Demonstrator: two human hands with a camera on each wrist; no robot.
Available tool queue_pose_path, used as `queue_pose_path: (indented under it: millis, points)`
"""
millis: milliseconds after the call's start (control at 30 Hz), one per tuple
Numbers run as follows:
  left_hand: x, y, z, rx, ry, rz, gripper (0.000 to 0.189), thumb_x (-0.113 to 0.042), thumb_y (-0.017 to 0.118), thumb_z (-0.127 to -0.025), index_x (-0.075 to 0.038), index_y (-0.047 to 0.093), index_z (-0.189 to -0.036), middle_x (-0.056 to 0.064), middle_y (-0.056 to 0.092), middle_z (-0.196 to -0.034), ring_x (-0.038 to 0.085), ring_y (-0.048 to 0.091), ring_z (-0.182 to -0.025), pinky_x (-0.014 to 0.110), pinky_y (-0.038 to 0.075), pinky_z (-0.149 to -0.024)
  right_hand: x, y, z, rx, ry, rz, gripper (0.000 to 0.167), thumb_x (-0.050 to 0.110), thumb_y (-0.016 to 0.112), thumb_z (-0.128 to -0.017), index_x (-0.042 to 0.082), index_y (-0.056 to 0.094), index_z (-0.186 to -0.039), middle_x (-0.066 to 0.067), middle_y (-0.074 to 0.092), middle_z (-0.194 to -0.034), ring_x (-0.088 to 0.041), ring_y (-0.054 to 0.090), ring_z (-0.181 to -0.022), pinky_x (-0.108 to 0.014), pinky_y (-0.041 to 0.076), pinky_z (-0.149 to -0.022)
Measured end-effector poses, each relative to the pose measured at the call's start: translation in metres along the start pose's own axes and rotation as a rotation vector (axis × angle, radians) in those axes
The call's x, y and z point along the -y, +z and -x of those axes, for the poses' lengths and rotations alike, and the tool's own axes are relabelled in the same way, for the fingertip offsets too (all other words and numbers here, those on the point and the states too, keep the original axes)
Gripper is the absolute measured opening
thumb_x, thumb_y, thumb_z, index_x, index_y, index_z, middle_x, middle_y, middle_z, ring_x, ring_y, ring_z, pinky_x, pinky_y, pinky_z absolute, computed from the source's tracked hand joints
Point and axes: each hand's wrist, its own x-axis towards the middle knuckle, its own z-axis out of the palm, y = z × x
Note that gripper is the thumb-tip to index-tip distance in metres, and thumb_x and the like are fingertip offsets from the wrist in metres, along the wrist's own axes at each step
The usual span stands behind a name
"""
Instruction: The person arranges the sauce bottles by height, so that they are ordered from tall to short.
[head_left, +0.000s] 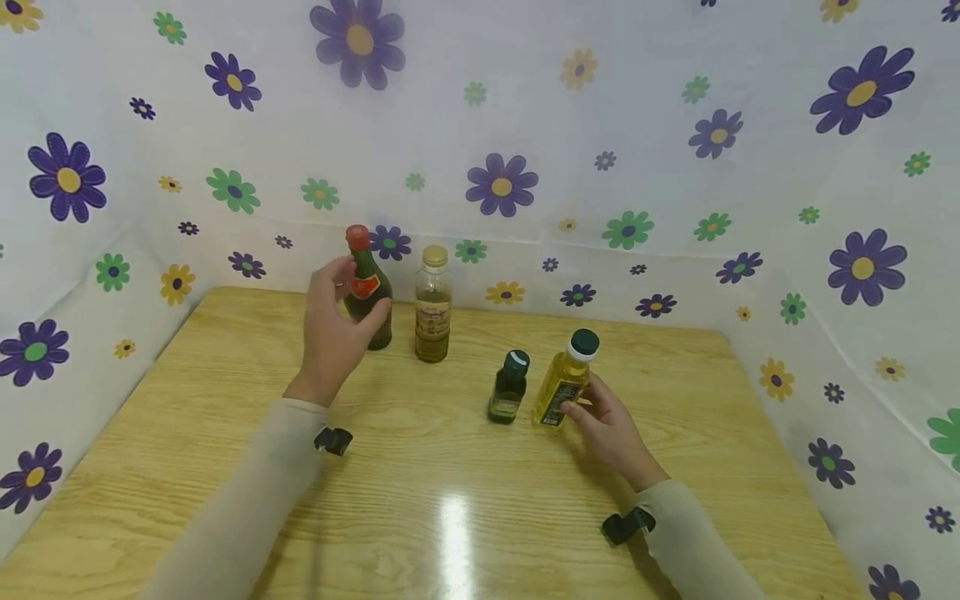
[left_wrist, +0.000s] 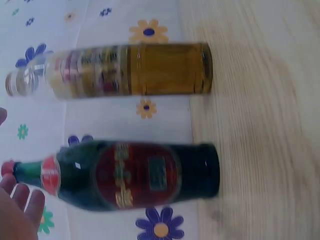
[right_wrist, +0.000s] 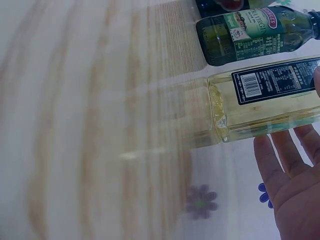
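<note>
In the head view my left hand [head_left: 333,329] reaches round a dark green sauce bottle [head_left: 381,333] with a red cap. Its fingers are near the neck; the left wrist view shows the fingertips [left_wrist: 35,205] by the neck and the thumb apart from it. My right hand [head_left: 611,433] holds a clear bottle of yellow oil [head_left: 558,387] with a dark green cap, thumb on one side and fingers on the other. The oil bottle leans slightly; whether its base touches the table cannot be told. Left of it stands a small dark green oil bottle [head_left: 507,392].
Upright beside the sauce bottle is a clear glass bottle [head_left: 432,321] of amber liquid with a gold cap. The wooden table [head_left: 420,483] ends at a white flower-patterned cloth [head_left: 525,100] at the back and sides.
</note>
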Motion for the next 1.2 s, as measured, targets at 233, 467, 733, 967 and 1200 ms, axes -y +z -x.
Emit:
queue_pose_path:
  millis: [233, 467, 733, 967, 1200]
  points:
    - [0.020, -0.019, -0.010, 0.101, -0.178, -0.071, 0.088, -0.028, 0.081, -0.090, -0.006, 0.031, -0.158, 0.021, 0.038, -0.154, 0.037, 0.040, -0.139, 0.056, 0.037, -0.115, 0.001, 0.000, 0.000, -0.006, 0.016, 0.006, 0.056, 0.014, 0.060, -0.106, 0.011, 0.040, -0.158, -0.018, 0.052, -0.152, -0.038, 0.053, -0.136, -0.037, 0.049, -0.109]
    - [0.034, -0.019, -0.013, 0.220, -0.326, -0.015, 0.094, -0.039, 0.081, -0.090, -0.005, 0.028, -0.158, 0.020, 0.038, -0.155, 0.038, 0.039, -0.141, 0.061, 0.036, -0.116, 0.001, 0.000, 0.000, -0.002, 0.023, 0.006, 0.057, 0.015, 0.061, -0.106, 0.012, 0.040, -0.158, -0.018, 0.052, -0.151, -0.037, 0.054, -0.135, -0.040, 0.049, -0.109]
    - [0.038, -0.011, -0.014, 0.224, -0.316, 0.027, 0.095, -0.044, 0.083, -0.088, -0.011, 0.031, -0.160, 0.016, 0.043, -0.150, 0.033, 0.044, -0.138, 0.058, 0.039, -0.115, 0.001, 0.000, 0.000, -0.003, 0.034, -0.010, 0.056, 0.015, 0.060, -0.106, 0.012, 0.040, -0.158, -0.018, 0.052, -0.152, -0.038, 0.053, -0.135, -0.034, 0.049, -0.108]
    - [0.041, -0.009, -0.016, 0.212, -0.277, -0.047, 0.089, -0.044, 0.079, -0.091, -0.014, 0.032, -0.161, 0.016, 0.043, -0.154, 0.038, 0.044, -0.140, 0.061, 0.039, -0.115, 0.001, 0.000, 0.001, -0.001, 0.033, -0.010, 0.056, 0.015, 0.060, -0.106, 0.012, 0.039, -0.158, -0.018, 0.051, -0.152, -0.038, 0.053, -0.136, -0.032, 0.049, -0.108]
    - [0.039, -0.009, -0.018, 0.215, -0.260, -0.093, 0.080, -0.040, 0.076, -0.095, -0.014, 0.037, -0.160, 0.014, 0.051, -0.151, 0.036, 0.050, -0.136, 0.058, 0.043, -0.113, 0.000, 0.000, 0.000, 0.003, 0.043, -0.008, 0.057, 0.017, 0.060, -0.106, 0.014, 0.039, -0.158, -0.016, 0.050, -0.153, -0.037, 0.052, -0.137, -0.042, 0.048, -0.111]
